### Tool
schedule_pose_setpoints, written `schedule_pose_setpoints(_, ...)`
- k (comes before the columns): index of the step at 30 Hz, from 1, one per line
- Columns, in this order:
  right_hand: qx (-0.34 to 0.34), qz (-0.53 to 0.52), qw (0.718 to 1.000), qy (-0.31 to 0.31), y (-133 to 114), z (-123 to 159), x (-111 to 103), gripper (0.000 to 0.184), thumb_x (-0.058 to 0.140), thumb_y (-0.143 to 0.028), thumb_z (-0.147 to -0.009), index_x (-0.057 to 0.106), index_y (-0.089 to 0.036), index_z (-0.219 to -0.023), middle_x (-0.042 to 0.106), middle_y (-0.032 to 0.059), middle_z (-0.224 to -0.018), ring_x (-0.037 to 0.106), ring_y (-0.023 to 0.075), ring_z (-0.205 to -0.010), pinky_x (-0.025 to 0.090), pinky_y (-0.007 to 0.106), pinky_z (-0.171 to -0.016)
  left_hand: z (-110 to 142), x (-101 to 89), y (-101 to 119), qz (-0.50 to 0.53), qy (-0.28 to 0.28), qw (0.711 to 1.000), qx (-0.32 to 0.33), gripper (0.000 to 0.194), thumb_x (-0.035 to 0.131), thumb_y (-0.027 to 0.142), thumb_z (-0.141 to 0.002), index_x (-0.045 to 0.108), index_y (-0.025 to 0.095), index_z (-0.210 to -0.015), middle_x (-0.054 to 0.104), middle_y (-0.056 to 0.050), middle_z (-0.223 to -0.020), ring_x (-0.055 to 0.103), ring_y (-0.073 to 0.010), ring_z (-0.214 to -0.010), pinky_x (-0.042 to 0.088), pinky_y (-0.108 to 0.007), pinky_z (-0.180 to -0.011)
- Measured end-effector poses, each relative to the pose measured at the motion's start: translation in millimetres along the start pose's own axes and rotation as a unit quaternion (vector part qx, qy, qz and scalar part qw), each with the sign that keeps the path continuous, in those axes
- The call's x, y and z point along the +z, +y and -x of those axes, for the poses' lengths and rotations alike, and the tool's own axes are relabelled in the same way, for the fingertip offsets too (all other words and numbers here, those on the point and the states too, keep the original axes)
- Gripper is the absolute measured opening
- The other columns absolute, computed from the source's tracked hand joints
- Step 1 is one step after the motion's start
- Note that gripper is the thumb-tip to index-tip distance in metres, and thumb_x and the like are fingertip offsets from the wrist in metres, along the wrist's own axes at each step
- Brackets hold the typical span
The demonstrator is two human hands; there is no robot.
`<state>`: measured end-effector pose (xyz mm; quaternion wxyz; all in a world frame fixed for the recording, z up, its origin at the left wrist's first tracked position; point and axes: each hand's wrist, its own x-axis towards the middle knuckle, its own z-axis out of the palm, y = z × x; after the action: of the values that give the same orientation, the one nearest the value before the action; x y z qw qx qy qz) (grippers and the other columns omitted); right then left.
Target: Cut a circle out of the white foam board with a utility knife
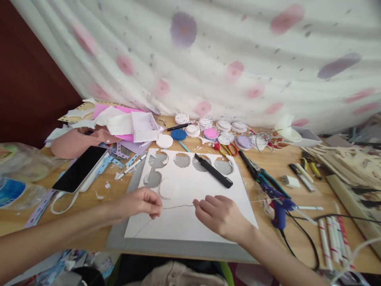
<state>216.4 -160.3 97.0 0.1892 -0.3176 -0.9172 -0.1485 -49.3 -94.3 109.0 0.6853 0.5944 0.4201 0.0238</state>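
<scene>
A thin grey strand (178,206), thread or wire, runs slightly wavy between my two hands. My left hand (145,203) pinches one part of it, and a loose tail trails down to the lower left. At the other end, the closed fingers of my right hand (218,214) grip the strand. Both hands are over a white board (190,186) with several round holes cut along its far side and left. One white disc (169,188) sits near the left holes. A black utility knife (213,171) lies across the board, beyond my right hand.
Under the board is a grey cutting mat (178,247). Decorated round discs (210,133) stand along the back. A phone (80,169) and paper scraps are left. Pliers (268,174), a blue glue gun (278,204) with its cable, and several markers (331,242) lie right.
</scene>
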Motion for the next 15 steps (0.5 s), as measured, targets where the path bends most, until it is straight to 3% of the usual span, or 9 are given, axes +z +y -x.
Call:
schedule_pose_setpoints(5,0.082,-0.024,0.996,0.017,-6,13,14,0.017,0.046,-0.009,-0.092,0.061,-0.014,-0.09,0.055,-0.001,-0.059,0.048,0.0129,-0.054,0.026,0.029,-0.05,0,-5.8,4,-0.133,0.055,0.987,0.074,0.031,0.055,0.045,-0.084,0.057,0.015,-0.078,0.054,0.001,-0.072,0.049,-0.0131,-0.07,0.039,-0.022,-0.066)
schedule_pose_setpoints(11,0.196,-0.052,0.978,0.055,7,36,14,0.018,0.047,-0.013,-0.093,0.061,-0.016,-0.081,0.061,0.0013,-0.062,0.056,0.012,-0.057,0.034,0.024,-0.054,16,-28.9,12,-0.307,0.09,0.943,0.094,0.033,0.046,0.045,-0.089,0.053,0.016,-0.075,0.049,0.002,-0.071,0.045,-0.013,-0.069,0.035,-0.02,-0.063)
schedule_pose_setpoints(13,0.272,-0.048,0.959,0.057,10,47,14,0.02,0.048,-0.02,-0.093,0.058,-0.017,-0.076,0.062,0.0008,-0.062,0.058,0.0114,-0.056,0.034,0.022,-0.053,30,-37.1,9,-0.32,0.149,0.93,0.103,0.034,0.043,0.045,-0.09,0.055,0.016,-0.077,0.053,0.001,-0.075,0.049,-0.0145,-0.073,0.038,-0.02,-0.067)
schedule_pose_setpoints(15,0.347,-0.032,0.936,0.047,9,58,18,0.024,0.049,-0.027,-0.093,0.056,-0.019,-0.072,0.061,-0.0009,-0.059,0.057,0.0114,-0.052,0.033,0.022,-0.05,51,-43.4,-2,-0.3,0.258,0.911,0.118,0.03,0.044,0.044,-0.09,0.058,0.017,-0.088,0.059,0.0,-0.087,0.053,-0.0166,-0.088,0.039,-0.02,-0.079)
